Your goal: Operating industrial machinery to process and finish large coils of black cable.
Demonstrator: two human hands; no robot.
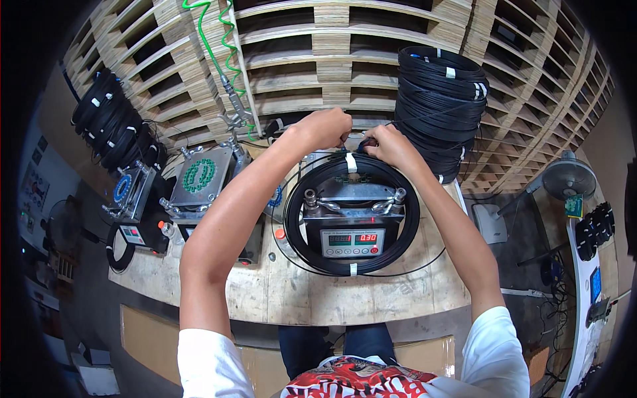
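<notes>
A coil of black cable [294,235], tied with white bands at top and bottom, rings a metal polishing machine [352,217] with a red-lit display on its front. Both arms reach over the bench to the coil's far side. My left hand [325,128] is closed in a pinch just above the coil's top; something small and dark shows under its fingertips, too hidden to name. My right hand [393,146], just right of it, pinches a dark strand that looks like black cable. Loose loops of cable stray outside the coil.
Two similar machines, one with a green ring of parts [199,174] and one with a blue ring [123,188], stand left. Tall stacks of black cable coils [438,99] rise behind right and far left. An air gun [233,109] hangs from a green hose. A fan [567,176] stands right.
</notes>
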